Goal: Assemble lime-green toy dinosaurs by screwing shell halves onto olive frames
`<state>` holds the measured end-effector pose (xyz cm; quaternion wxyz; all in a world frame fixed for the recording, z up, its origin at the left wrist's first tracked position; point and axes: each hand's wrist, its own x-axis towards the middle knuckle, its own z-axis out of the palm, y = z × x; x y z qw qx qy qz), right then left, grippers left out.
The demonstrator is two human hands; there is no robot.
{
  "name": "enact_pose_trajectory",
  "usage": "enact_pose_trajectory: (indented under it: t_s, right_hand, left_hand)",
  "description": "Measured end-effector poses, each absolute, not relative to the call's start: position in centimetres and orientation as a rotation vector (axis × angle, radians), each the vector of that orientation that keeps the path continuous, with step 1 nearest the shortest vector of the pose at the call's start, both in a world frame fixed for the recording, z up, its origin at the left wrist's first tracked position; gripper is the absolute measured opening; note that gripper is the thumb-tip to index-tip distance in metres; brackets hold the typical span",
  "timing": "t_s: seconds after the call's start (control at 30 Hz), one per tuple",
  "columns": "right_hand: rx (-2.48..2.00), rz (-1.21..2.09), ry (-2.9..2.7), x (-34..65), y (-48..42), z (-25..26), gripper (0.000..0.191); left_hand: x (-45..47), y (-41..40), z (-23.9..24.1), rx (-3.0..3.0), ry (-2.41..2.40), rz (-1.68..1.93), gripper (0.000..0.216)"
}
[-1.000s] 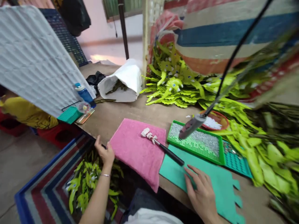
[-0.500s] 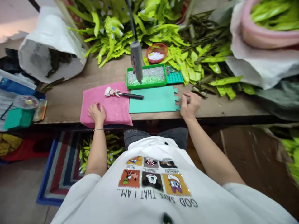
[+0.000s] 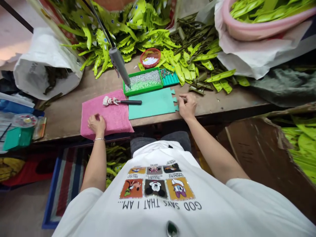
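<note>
My left hand (image 3: 96, 124) rests on a folded pink cloth (image 3: 106, 115), its fingers loosely bent, the thumb apart and nothing in it. Across the cloth and onto a teal foam mat (image 3: 153, 103) lies a tool with a black handle (image 3: 130, 102) and a white, red-marked wrapped end (image 3: 110, 101). Just off the mat's notched right edge, my right hand (image 3: 188, 104) lies on the wooden table, fingers loosely curled with a gap at the thumb; I see nothing held. Behind the mat, a grey rod-shaped device (image 3: 120, 65) on a cord hangs at a green tray (image 3: 144, 82) of small silvery pieces.
A red basket (image 3: 150, 57) holds white bits, near a teal tray (image 3: 170, 77). Lime-green flat pieces (image 3: 184, 67) and dark olive strips (image 3: 197, 36) are heaped behind. A white sack (image 3: 49, 62) lies left, a pink basin (image 3: 259, 31) stands right. The table's front edge (image 3: 209, 113) runs before me.
The view has shifted and tilted slightly, so the table's contents sit farther left in the picture. Both hands keep their places on the cloth and beside the mat.
</note>
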<state>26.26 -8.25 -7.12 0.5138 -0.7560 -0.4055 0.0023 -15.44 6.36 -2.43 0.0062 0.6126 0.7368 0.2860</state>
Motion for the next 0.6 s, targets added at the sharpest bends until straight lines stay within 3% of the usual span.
enact_pose_trajectory:
  t_s: [0.6]
  right_hand:
    - [-1.868, 0.072, -0.938, 26.0, -8.3, -6.0, 0.013]
  left_hand:
    - [-15.5, 6.2, -2.6, 1.922, 2.175, 1.050, 0.015]
